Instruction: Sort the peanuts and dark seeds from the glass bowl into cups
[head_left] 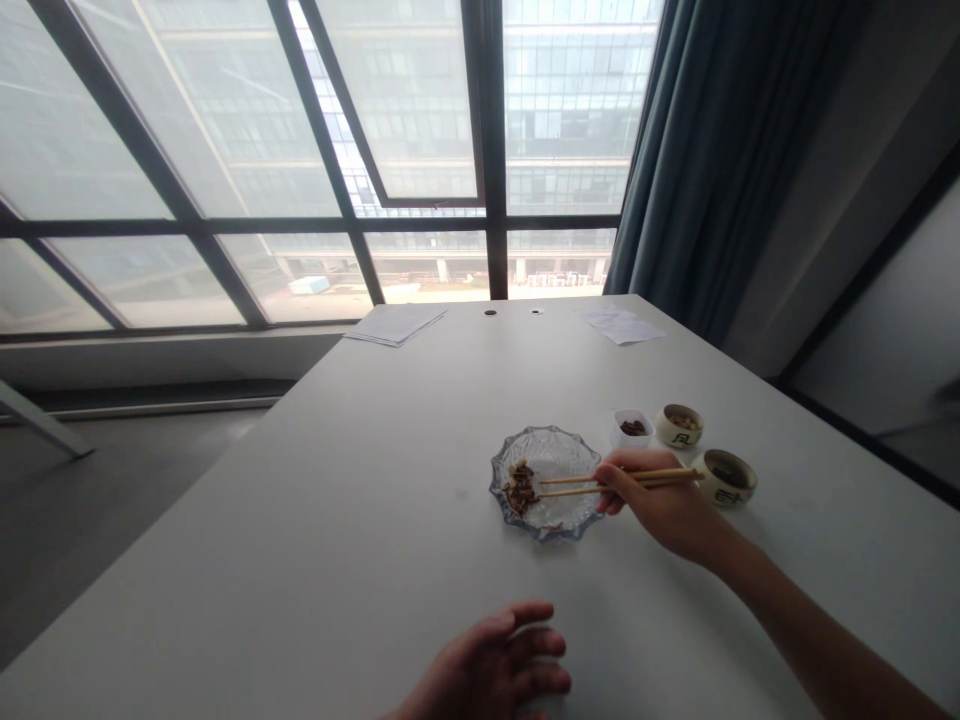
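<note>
My right hand (660, 505) is closed around a pair of chopsticks (574, 485). Their tips reach over a scalloped clear glass dish (574, 525), close to a small heap of brown and pale dried pieces (521, 488) on its left side. Whether the tips touch the heap I cannot tell. Near the front of the table, my left hand (501, 660) rests with fingers apart and nothing in it. Just beyond my right hand stand a small white container (631, 428) of dark pieces and two cream cups, one with light brown contents (680, 426), the other with dark contents (726, 478).
The white table (360, 480) extends to the window wall. Stacked papers (397, 324) lie at its far left and a sheet (621, 324) at its far right. Two small round items sit at the back edge. A dark blue curtain (697, 150) hangs at the right.
</note>
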